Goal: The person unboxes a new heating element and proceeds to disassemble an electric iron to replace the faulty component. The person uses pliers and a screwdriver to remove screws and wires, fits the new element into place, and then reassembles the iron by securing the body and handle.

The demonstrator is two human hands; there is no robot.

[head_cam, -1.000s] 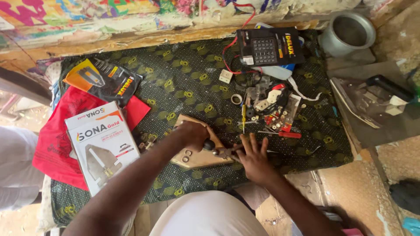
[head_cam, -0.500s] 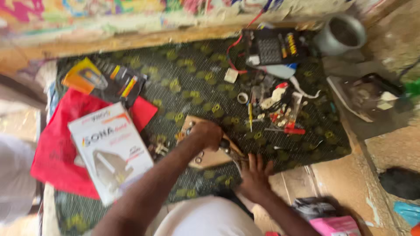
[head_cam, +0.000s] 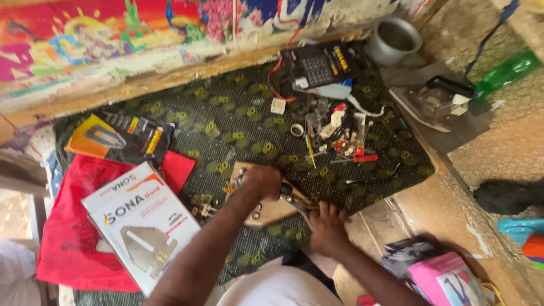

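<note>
Clutching pliers (head_cam: 294,195) in left hand (head_cam: 263,180) grip, right hand (head_cam: 326,226) grip unclear, white box (head_cam: 141,224) on red cloth (head_cam: 68,249)

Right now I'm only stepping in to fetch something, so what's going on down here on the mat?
A person sits over a patterned dark mat, working on a flat iron soleplate. The left hand grips a tool on the plate, while the right hand presses at the plate's edge. Small parts and screwdrivers lie scattered beyond, with a black meter, a metal pot and a white product box on a red cloth.
</note>
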